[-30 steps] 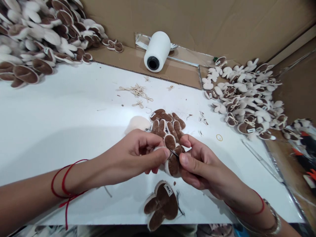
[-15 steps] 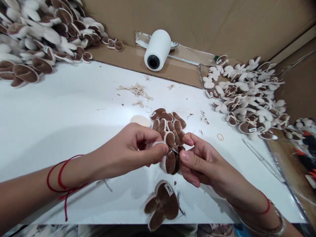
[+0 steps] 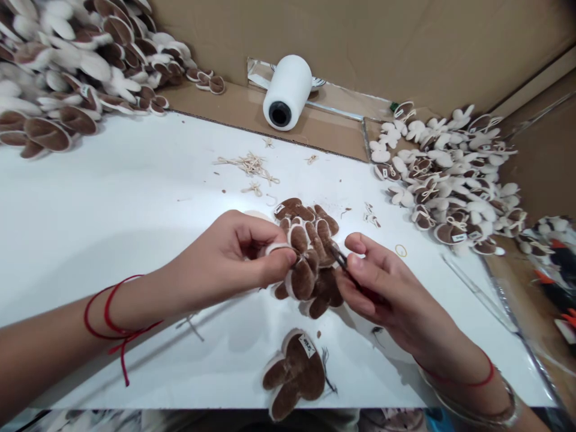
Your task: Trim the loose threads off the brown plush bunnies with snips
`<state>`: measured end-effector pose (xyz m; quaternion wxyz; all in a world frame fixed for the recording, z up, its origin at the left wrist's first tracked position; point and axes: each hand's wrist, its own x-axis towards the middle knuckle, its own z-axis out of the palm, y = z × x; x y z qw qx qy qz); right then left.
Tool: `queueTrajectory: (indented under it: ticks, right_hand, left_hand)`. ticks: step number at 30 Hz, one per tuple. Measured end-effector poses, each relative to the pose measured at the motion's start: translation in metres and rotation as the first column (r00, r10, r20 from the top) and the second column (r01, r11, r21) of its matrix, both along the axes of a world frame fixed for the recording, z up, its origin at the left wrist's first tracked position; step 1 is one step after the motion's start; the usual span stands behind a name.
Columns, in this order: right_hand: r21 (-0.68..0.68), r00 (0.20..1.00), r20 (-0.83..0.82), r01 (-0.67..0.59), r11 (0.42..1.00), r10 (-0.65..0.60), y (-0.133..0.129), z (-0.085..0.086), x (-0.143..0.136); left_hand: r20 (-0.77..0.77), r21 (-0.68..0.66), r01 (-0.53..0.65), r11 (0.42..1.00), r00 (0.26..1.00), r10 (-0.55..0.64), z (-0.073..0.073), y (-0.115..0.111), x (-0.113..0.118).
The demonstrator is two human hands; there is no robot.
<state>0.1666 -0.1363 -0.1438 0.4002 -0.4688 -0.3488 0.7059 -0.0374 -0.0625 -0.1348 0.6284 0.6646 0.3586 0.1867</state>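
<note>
My left hand (image 3: 258, 252) pinches a small brown-and-cream plush piece (image 3: 302, 279) between thumb and fingers, its brown face turned toward me. In my right hand (image 3: 375, 282) is a slim dark pointed tool (image 3: 339, 258), its tip just right of the plush and apart from it. Whether it is tweezers or snips I cannot make out. Under and behind the held piece lie more brown plush pieces, one with a white label (image 3: 279, 209). Nearer the front edge, a brown bunny-shaped plush (image 3: 294, 375) with a label lies beside some dark threads (image 3: 329, 372).
Heaps of plush pieces rise at the back left (image 3: 81, 66) and on the right (image 3: 445, 174). A white roll (image 3: 288, 93) lies on cardboard at the back. Cream cord bows (image 3: 249, 165), loose labels (image 3: 371, 215) and a yellow rubber band (image 3: 401, 251) are on the white table (image 3: 135, 180).
My right hand has drawn the dark tool back to the right, away from the plush. My left hand has shifted slightly left and up with the plush, showing more of its brown face.
</note>
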Motion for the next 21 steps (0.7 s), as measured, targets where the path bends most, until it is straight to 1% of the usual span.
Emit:
queueTrajectory:
  ticks: [2,4,6,9,12,15,18,21]
  right_hand:
    - [0.030,0.997,-0.016,0.073,0.997,-0.073,0.001,0.000,-0.001]
    - [0.063,0.995,0.012,0.103,0.993,-0.104,0.001,-0.001,-0.002]
    - [0.083,0.995,0.075,0.061,0.995,-0.068,0.000,-0.002,-0.003]
    - [0.071,0.984,0.179,-0.003,0.997,-0.010,-0.005,-0.001,-0.007]
    - [0.093,0.969,0.245,0.003,0.996,-0.025,-0.008,0.001,-0.011]
    - [0.158,0.952,0.300,0.015,0.987,-0.063,-0.009,0.001,-0.014]
    - [0.211,0.929,0.361,0.006,0.977,-0.084,-0.010,-0.001,-0.015]
    - [0.227,0.916,0.395,-0.020,0.974,-0.074,-0.011,-0.002,-0.015]
  left_hand:
    - [0.029,-0.003,0.042,0.999,0.999,-0.042,-0.002,-0.001,0.000]
    - [0.031,0.003,0.076,0.997,0.997,-0.076,-0.005,-0.003,0.000]
    - [0.009,0.005,0.103,0.995,0.995,-0.103,-0.007,-0.004,0.000]
    - [-0.025,-0.022,0.135,0.991,0.990,-0.136,-0.009,-0.005,0.001]
    - [0.010,-0.089,0.137,0.987,0.991,-0.137,-0.009,-0.007,0.002]
    - [0.043,-0.157,0.123,0.980,0.992,-0.117,-0.007,-0.010,0.004]
    - [-0.012,-0.158,0.108,0.981,0.994,-0.112,-0.007,-0.013,0.006]
    - [-0.040,-0.138,0.125,0.983,0.991,-0.132,-0.008,-0.015,0.006]
